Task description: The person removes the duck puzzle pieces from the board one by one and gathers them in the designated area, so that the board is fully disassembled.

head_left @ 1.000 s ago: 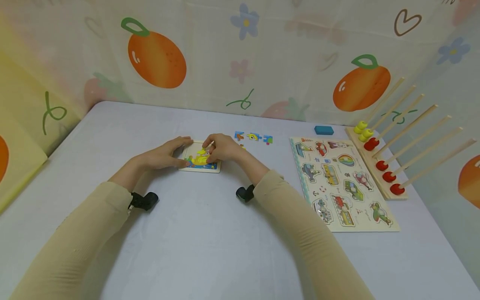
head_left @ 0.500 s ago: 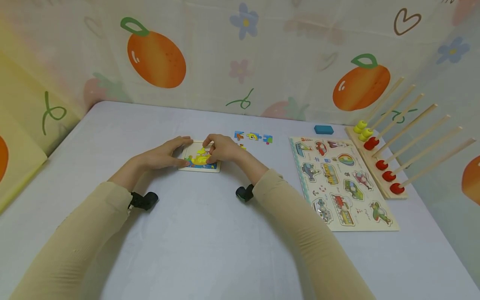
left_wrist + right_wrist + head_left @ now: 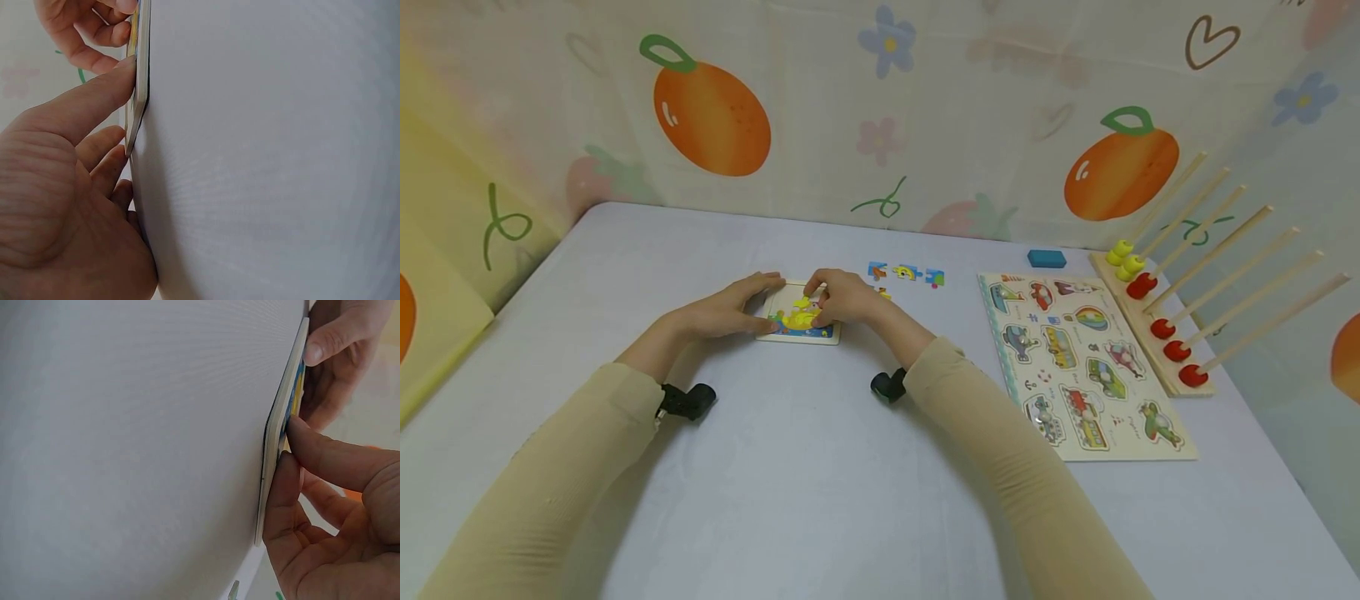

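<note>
A small jigsaw puzzle board point(image 3: 801, 337) with a pale frame and a yellow and blue picture lies flat on the white table. My left hand point(image 3: 718, 312) holds it at its left side, thumb over the near left part and fingers by the far left corner. Over the board's right half, the thumb and curled fingers of my right hand point(image 3: 850, 298) pinch at a puzzle piece, mostly hidden by them. In the right wrist view, the right thumb point(image 3: 337, 456) and a finger come close together at the board's face. Several loose puzzle pieces point(image 3: 907, 272) lie behind the right hand.
To the right lies a large peg puzzle board point(image 3: 1052, 367) with vehicle pictures. Beyond it stands a wooden bead rack point(image 3: 1150, 333) with upright rods and red and yellow beads. A blue block point(image 3: 1047, 258) sits near the table's back edge. A fruit-patterned curtain point(image 3: 820, 108) hangs behind.
Both hands stay in place at the small puzzle board. Only a very slight shift of the whole head view shows.
</note>
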A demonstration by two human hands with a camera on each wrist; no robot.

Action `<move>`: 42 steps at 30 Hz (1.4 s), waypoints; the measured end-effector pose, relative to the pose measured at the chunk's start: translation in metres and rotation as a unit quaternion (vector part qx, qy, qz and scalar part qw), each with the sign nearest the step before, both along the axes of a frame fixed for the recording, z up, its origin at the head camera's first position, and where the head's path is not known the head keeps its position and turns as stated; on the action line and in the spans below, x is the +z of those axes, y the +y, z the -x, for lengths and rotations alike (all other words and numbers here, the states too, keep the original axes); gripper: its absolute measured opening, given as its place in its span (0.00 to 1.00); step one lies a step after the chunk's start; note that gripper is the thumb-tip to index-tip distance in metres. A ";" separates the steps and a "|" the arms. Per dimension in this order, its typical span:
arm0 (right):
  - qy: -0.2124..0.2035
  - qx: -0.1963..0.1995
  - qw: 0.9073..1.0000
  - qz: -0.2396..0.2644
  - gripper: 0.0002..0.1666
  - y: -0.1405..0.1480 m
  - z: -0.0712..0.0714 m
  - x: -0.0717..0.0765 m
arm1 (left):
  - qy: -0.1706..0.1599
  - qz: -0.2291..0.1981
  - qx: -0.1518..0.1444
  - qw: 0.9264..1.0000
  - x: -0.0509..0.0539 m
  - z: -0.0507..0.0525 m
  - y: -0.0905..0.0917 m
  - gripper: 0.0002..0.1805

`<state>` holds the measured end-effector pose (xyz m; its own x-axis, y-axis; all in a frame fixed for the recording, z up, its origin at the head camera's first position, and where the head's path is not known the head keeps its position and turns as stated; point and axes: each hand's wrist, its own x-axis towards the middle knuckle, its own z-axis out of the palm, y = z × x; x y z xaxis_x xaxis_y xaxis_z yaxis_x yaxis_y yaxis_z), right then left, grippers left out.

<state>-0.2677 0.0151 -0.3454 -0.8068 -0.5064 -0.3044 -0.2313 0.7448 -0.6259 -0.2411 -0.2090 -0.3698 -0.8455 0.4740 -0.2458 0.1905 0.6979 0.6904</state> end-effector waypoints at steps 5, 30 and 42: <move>-0.003 0.002 1.000 0.000 0.29 0.000 0.000 0.000 | -0.003 -0.005 0.000 1.000 0.000 0.000 0.001 0.45; 0.026 -0.016 0.998 0.050 0.30 -0.002 0.002 -0.005 | 0.006 -0.014 -0.002 1.000 -0.001 0.000 -0.001 0.45; 0.009 -0.017 0.997 0.074 0.20 -0.001 0.001 -0.006 | 0.001 -0.016 -0.004 1.000 0.000 0.000 0.000 0.45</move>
<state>-0.2683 0.0140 -0.3515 -0.8295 -0.5164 -0.2129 -0.2199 0.6523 -0.7254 -0.2409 -0.2094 -0.3701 -0.8423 0.4878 -0.2294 0.1967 0.6744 0.7117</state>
